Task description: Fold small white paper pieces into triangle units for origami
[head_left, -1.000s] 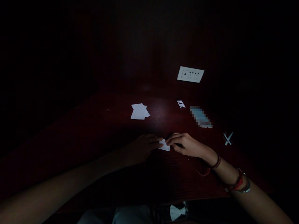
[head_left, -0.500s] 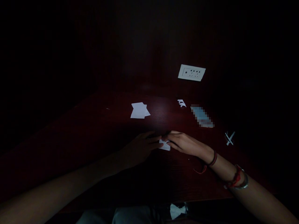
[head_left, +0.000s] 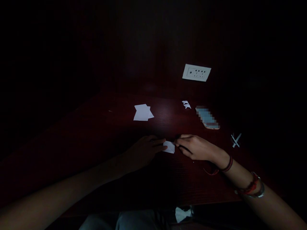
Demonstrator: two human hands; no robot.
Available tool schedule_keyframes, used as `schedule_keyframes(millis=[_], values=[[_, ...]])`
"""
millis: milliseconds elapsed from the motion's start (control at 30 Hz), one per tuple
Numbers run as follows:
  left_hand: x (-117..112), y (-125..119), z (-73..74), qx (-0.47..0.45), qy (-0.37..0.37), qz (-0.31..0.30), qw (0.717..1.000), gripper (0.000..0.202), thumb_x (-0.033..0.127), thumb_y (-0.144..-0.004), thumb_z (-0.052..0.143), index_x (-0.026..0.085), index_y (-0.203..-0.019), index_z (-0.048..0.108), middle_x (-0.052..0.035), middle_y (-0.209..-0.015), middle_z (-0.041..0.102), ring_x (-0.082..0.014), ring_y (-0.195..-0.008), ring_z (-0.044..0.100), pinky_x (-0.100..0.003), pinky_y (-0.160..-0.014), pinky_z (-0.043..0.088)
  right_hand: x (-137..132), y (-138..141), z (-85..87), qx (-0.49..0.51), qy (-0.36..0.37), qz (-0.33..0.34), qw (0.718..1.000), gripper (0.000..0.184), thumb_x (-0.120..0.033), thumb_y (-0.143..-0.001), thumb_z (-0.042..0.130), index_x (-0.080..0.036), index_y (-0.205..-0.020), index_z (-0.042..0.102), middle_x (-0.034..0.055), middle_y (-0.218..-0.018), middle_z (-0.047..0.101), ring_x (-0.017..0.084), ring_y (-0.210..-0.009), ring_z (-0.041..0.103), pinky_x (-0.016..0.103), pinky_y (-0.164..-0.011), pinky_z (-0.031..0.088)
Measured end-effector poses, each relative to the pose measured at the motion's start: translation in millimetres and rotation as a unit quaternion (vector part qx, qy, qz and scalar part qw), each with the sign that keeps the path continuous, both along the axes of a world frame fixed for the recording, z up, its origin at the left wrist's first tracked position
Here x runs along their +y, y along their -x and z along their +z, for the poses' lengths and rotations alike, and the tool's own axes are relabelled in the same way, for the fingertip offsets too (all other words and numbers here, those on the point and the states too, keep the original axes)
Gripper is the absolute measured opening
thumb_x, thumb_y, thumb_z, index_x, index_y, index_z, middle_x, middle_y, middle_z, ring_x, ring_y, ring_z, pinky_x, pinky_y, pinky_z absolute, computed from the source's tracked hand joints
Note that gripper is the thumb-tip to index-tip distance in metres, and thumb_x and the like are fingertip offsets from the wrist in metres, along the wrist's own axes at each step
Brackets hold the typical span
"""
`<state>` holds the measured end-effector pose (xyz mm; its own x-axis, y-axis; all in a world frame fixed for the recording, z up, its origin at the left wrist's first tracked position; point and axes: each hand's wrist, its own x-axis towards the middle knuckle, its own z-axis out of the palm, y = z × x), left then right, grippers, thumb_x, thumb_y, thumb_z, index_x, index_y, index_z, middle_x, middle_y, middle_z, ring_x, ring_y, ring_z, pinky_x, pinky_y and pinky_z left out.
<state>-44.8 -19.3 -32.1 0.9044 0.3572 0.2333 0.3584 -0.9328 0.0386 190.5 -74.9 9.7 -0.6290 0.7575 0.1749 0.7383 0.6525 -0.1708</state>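
Observation:
A small white piece of folded paper [head_left: 169, 147] lies flat on the dark reddish table between my hands. My left hand [head_left: 145, 149], in shadow, rests its outstretched fingertips on the paper's left side; the fingers are apart. At the paper's upper right corner, the thumb and fingers of my right hand [head_left: 195, 147] are pinched together. Its other fingers curl beneath, partly hidden. Farther back lies a small stack of white paper sheets [head_left: 142, 113], overlapping at angles.
Small folded paper pieces [head_left: 186, 104] lie at the back, beside a phone [head_left: 207, 118] with a blurred screen. Crossed white strips [head_left: 236, 140] are at the right. A wall socket [head_left: 196, 72] is behind the table [head_left: 96, 127]. Something white [head_left: 182, 214] shows below the front edge.
My right hand has slid slightly right, from over the paper to its right corner, uncovering more of the sheet. My left hand keeps its place on the paper.

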Motion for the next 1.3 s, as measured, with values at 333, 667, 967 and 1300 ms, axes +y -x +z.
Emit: schedule_keyframes(millis=[333, 667, 967, 1300], values=[[2, 2, 1.3, -0.042, 0.027, -0.03, 0.998, 0.046, 0.005, -0.075, 0.042, 0.025, -0.116, 0.046, 0.0001, -0.127, 0.04, -0.0198, -0.116, 0.029, -0.038, -0.095, 0.028, 6, 4, -1.0, 0.117, 0.016, -0.047, 0.992, 0.022, -0.024, -0.077, 0.051, -0.016, -0.097, 0.048, 0.0058, -0.091, 0.056, 0.016, -0.083, 0.052, 0.028, -0.074, 0.041], [1, -18, 12.7, -0.113, 0.096, -0.011, 0.989, 0.026, 0.016, -0.083, 0.041, 0.018, -0.108, 0.047, -0.0046, -0.103, 0.051, -0.0165, -0.093, 0.046, -0.032, -0.081, 0.038, 10, 14, -12.1, 0.176, 0.087, -0.048, 0.979, 0.035, -0.017, -0.067, 0.063, -0.017, -0.099, 0.048, 0.0023, -0.086, 0.053, 0.013, -0.077, 0.049, 0.024, -0.069, 0.04], [9, -23, 13.2, -0.198, 0.177, 0.033, 0.964, 0.013, 0.026, -0.082, 0.046, 0.017, -0.082, 0.055, -0.0007, -0.082, 0.049, -0.0136, -0.078, 0.047, -0.027, -0.07, 0.039, 9, 21, -14.4, 0.321, 0.091, -0.088, 0.939, 0.02, -0.015, -0.069, 0.057, -0.019, -0.088, 0.049, -0.0028, -0.071, 0.05, 0.008, -0.062, 0.048, 0.02, -0.059, 0.04], [3, -52, 25.3, -0.243, 0.141, 0.049, 0.958, 0.017, 0.025, -0.084, 0.041, 0.018, -0.082, 0.056, -0.0008, -0.082, 0.048, -0.014, -0.08, 0.045, -0.027, -0.072, 0.038, 6, 17, -6.7, 0.386, -0.012, -0.104, 0.916, 0.027, -0.016, -0.074, 0.047, -0.02, -0.101, 0.045, -0.0007, -0.076, 0.059, 0.011, -0.069, 0.055, 0.024, -0.068, 0.043]])
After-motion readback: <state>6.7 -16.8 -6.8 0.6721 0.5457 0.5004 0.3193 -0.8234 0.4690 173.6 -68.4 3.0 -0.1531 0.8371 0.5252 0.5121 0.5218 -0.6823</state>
